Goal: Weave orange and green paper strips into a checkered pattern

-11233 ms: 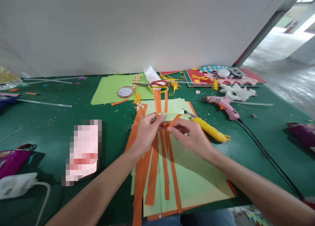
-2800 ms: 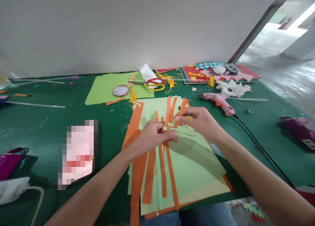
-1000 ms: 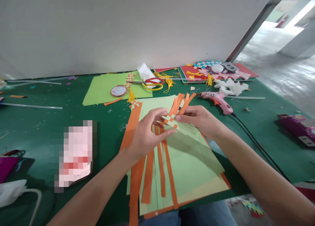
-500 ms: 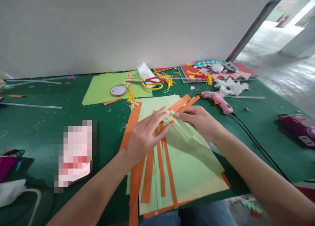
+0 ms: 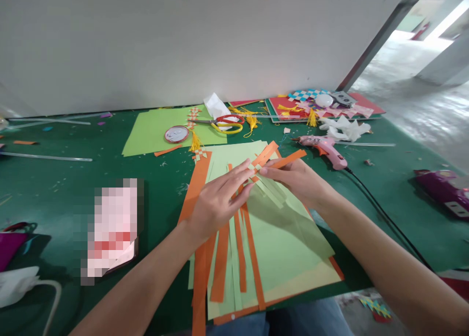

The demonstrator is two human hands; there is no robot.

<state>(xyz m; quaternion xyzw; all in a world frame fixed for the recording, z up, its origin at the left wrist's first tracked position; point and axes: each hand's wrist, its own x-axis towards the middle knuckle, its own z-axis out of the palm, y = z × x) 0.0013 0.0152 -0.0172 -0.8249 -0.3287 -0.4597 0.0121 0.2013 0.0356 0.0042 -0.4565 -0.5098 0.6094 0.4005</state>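
Note:
Between my hands is a small weave of orange and pale green paper strips [image 5: 269, 153], raised over the paper sheets. My left hand [image 5: 222, 194] pinches its left side with fingers and thumb. On the other side my right hand [image 5: 295, 177] grips the weave at its edge, thumb on top. Orange ends fan out up and to the right, and pale green ends hang down toward me. Beneath lie pale green sheets [image 5: 293, 258] with loose orange strips [image 5: 221, 262] on them. Part of the weave is hidden behind my fingers.
A pink glue gun [image 5: 326, 148] with a black cord lies to the right. Behind are scissors [image 5: 227, 125], a round tin [image 5: 176, 134], a light green sheet [image 5: 146, 131] and yellow tassels [image 5: 252, 123]. A phone-like object, blurred out [image 5: 113, 228], lies left; a purple tool [image 5: 443, 192] lies far right.
The orange strip ends have spread apart: one now points further right, while the others have shifted slightly left. Both hands stay almost in place, still holding the weave.

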